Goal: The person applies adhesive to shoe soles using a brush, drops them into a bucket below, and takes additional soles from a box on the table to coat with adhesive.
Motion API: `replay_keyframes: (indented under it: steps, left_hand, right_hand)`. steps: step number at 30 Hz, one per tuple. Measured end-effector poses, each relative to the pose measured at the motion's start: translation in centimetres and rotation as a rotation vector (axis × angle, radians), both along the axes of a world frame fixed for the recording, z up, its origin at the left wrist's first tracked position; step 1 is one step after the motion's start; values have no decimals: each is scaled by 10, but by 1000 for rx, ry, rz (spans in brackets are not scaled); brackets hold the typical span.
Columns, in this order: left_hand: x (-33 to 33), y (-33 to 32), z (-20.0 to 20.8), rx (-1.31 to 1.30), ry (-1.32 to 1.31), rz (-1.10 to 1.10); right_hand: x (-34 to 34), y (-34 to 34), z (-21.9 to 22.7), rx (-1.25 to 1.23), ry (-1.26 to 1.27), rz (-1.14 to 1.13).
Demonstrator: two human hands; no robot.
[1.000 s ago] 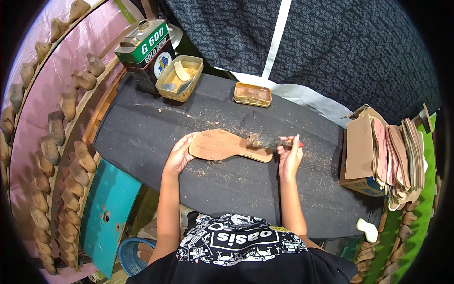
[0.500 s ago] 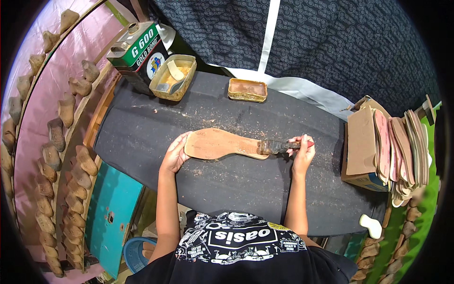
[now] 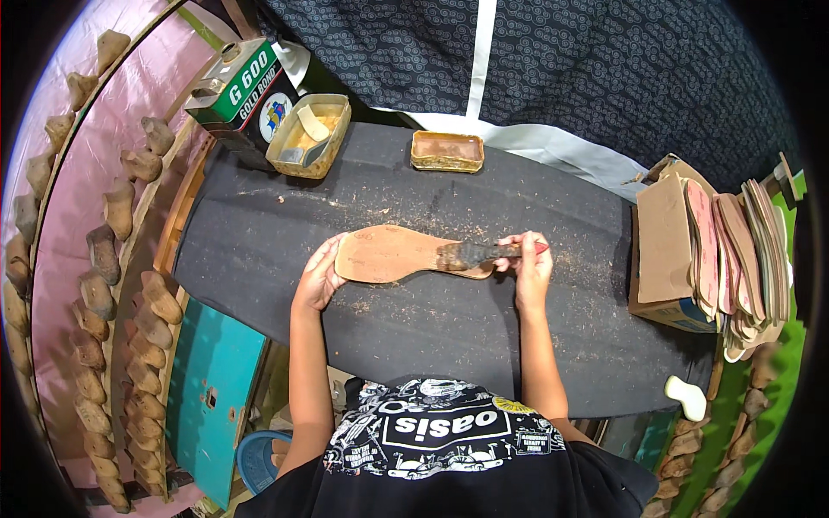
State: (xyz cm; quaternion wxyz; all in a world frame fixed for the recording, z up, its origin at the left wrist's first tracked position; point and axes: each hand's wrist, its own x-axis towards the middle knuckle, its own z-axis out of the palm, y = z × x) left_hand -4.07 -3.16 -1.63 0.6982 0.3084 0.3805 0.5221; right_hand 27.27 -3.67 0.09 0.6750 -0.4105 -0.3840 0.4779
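Note:
A tan insole (image 3: 384, 255) is held level over the dark table, its broad end toward the left. My left hand (image 3: 323, 273) is closed on that broad end, thumb along the edge. In my right hand (image 3: 528, 263) is a brush (image 3: 475, 254) with a dark, crusted body and a red handle tip. The brush's bristle end lies on the narrow half of the insole, partly covering it. The fingers of my right hand are pinched round the handle close to the insole's right end.
Dark cloth covers the table (image 3: 406, 332), strewn with crumbs. Behind stand a metal can (image 3: 246, 104), a tub with spreaders (image 3: 308, 164) and a shallow tray (image 3: 446, 162). To the right, a cardboard box (image 3: 665, 250) holds sole pieces (image 3: 734, 250). Shoe lasts (image 3: 104, 250) line racks at left.
My right hand has drawn the brush leftward along the insole, from its narrow end toward the middle. My left hand keeps its hold. The whole view has shifted slightly.

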Motion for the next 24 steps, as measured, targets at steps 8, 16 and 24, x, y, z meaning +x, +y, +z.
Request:
replay_keyframes:
  steps: [8, 16, 24]
  left_hand:
    - [-4, 2, -6, -12, 5, -4]
    - [-2, 2, -5, -14, 31, -3]
    - [-3, 2, -7, -19, 31, 10]
  right_hand:
    - [36, 1, 5, 49, -91, -227]
    - [-7, -2, 2, 7, 153, -120]
    - [4, -3, 5, 29, -12, -122]
